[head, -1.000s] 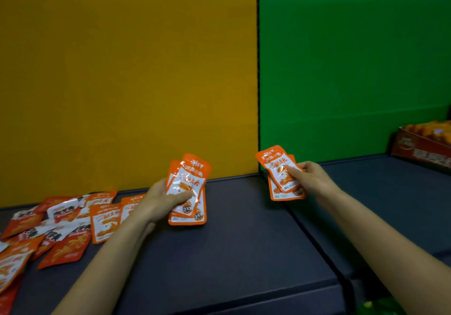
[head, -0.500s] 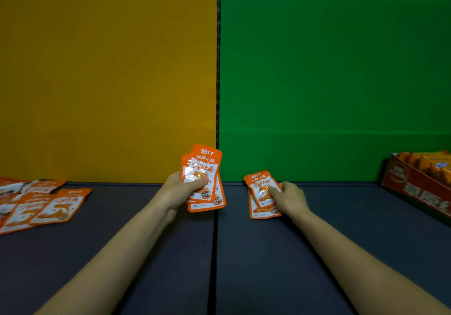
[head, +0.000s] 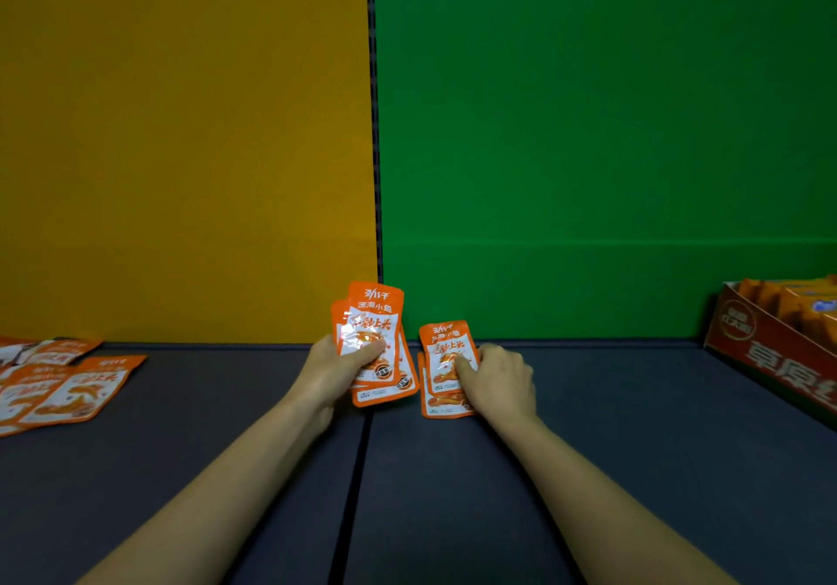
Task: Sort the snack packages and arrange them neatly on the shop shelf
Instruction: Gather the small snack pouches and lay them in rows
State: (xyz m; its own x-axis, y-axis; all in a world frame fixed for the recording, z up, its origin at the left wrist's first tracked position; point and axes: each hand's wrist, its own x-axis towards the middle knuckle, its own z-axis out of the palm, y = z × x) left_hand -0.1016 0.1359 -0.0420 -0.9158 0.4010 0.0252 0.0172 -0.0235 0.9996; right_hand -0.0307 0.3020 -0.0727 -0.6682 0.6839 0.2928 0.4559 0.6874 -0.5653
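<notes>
- Currently the left hand (head: 337, 369) grips a fan of orange snack packets (head: 376, 326). Its thumb presses across the front of the top one and its fingers are curled behind.
- That fan is held upright above the dark shelf (head: 634, 471), over the seam (head: 360, 471) between its two boards. Behind it the yellow back panel (head: 181, 131) meets the green back panel (head: 589, 131).
- The right hand (head: 496, 380) pinches a second pair of packets (head: 446, 349), thumb on the printed face of the upper one. The lower one peeks out beneath, offset downward.
- This pair sits just beside the fan, to its right, low over the right-hand board near the green panel. Whether it touches the shelf I cannot tell.
- Further loose packets (head: 68, 389) of the same orange-and-white design lie flat and overlapping at the far left of the shelf, well apart from both hands.
- An open cardboard display box (head: 779, 358), red-orange with large pale characters, stands at the far right of the shelf, with orange packs standing inside it.
- Both forearms are bare and reach in from the bottom edge.
</notes>
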